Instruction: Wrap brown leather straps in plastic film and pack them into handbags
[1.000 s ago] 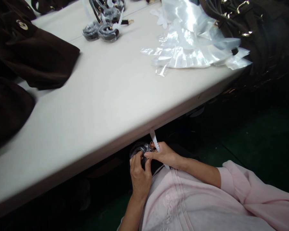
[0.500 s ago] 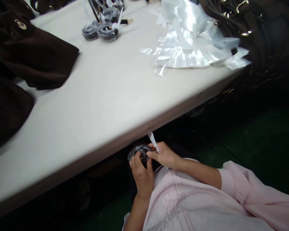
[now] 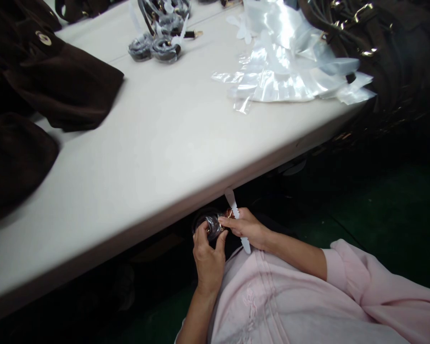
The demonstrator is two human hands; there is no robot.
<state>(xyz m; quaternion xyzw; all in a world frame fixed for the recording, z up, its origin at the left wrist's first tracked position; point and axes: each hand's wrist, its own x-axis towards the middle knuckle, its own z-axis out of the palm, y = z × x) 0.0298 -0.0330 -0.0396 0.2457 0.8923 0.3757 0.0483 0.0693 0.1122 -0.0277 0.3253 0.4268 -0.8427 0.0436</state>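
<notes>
Below the table edge, a coiled dark strap in clear plastic wrap sits between both hands. My left hand grips its near side, fingers curled into the coil and thumb at its right. My right hand pinches the strap's gold-coloured metal end from the right. A white notched strip passes by the right hand's fingers, its two ends sticking out above and below. How the strip joins the metal piece is hidden by the fingers.
On the white table, wrapped strap coils stand at the back. Clear plastic bags and white strips lie to their right. Dark brown bags stand at the left; a dark bag with gold hardware stands at the right.
The white strip has turned and now shows both ends. My left thumb and fingers have opened slightly around the coil. The view has shifted a little.
</notes>
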